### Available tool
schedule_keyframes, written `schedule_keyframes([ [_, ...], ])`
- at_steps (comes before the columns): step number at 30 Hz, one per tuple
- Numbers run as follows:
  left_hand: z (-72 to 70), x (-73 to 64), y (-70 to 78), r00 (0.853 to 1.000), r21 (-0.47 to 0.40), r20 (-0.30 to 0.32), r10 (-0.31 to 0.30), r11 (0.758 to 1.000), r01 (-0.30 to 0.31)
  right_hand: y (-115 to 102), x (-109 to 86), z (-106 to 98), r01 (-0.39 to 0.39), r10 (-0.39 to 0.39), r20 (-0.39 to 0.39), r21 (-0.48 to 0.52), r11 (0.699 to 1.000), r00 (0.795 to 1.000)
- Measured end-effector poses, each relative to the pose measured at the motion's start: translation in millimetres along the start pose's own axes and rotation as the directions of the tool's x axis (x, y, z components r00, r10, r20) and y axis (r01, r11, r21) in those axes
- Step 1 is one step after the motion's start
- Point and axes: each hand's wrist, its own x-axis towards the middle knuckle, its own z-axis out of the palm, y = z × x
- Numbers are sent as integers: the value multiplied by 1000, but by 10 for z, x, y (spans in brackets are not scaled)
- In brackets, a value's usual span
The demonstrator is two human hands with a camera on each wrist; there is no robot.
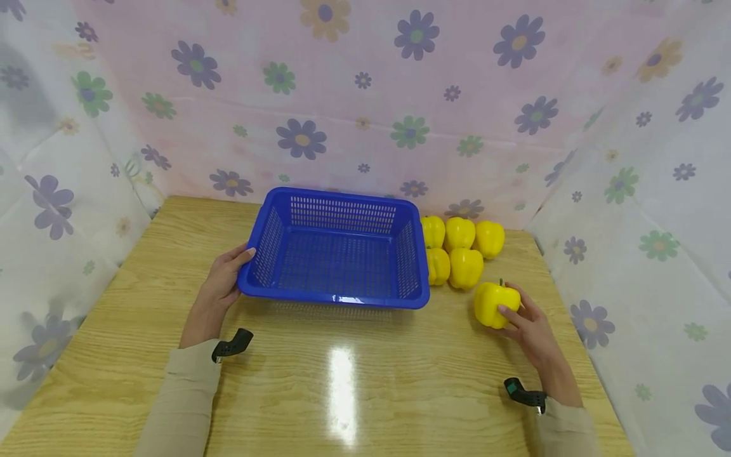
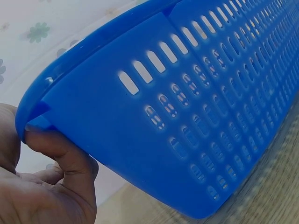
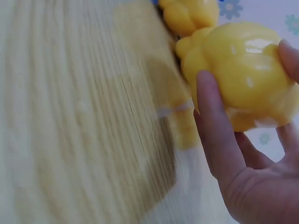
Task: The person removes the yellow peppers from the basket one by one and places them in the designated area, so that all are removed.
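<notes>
My left hand (image 1: pixel 219 282) grips the left rim of a blue plastic basket (image 1: pixel 334 301), with the thumb on top and the fingers curled underneath. The left wrist view shows the basket's slotted side wall (image 2: pixel 140 121) and the left hand (image 2: pixel 51 177) at its corner. No items lie inside the basket. Off to the right, my right hand (image 1: pixel 531 327) holds a yellow bell pepper (image 1: pixel 491 304) with a green stem, thumb and fingers around its sides. The same bell pepper (image 3: pixel 247 70) fills the right hand (image 3: pixel 252 182) in the right wrist view.
Several more yellow bell peppers (image 1: pixel 465 266) stand in two rows right of the basket, whose rim partly hides the nearest ones. All this is on a wooden table (image 1: pixel 274 374). Flower-printed cloth (image 1: pixel 342 95) hangs behind the table and along both sides.
</notes>
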Motion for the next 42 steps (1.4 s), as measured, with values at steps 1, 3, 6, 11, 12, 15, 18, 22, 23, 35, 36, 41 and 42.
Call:
schedule_keyframes([
  [1,1,1,0,1000,-2,-1,-2,1000,2,-4,27,-14,-8,8,-12,-14,1000,1000],
  [3,3,1,-2,1000,3,3,3,1000,-3,-9,83,-43,-12,11,-31,-29,999,999],
  [6,5,0,-7,1000,2,9,10,1000,-11,-4,178,-95,21,-21,-40,-11,1000,999],
  [11,9,-1,-10,1000,5,19,18,1000,-18,-7,339,-211,62,-61,4,-18,998,998],
  [12,9,0,-11,1000,2,18,18,1000,-18,-13,372,-241,58,-58,18,-28,998,998],
  [15,9,-3,-9,1000,-8,18,18,1000,-18,-40,467,-322,45,-41,59,-77,996,997],
  [18,6,-10,-10,1000,-10,17,21,1000,-21,-71,548,-378,29,-19,90,-106,994,996],
  [22,1,-9,-18,1000,1,16,27,1000,-27,-102,631,-415,14,4,118,-152,988,993],
  [23,0,-6,-19,1000,1,15,27,1000,-27,-108,649,-422,10,11,123,-165,986,992],
  [35,-5,26,-11,1000,-13,10,17,1000,-17,-216,782,-461,-12,42,161,-183,983,986],
  [36,-4,25,-10,1000,-14,10,17,1000,-17,-223,787,-464,-15,45,160,-183,983,986],
  [41,-2,14,-6,1000,-14,9,16,1000,-16,-249,807,-466,-41,82,149,-259,965,985],
  [42,-2,10,-5,1000,-15,10,16,1000,-16,-252,812,-462,-45,90,148,-284,958,985],
])
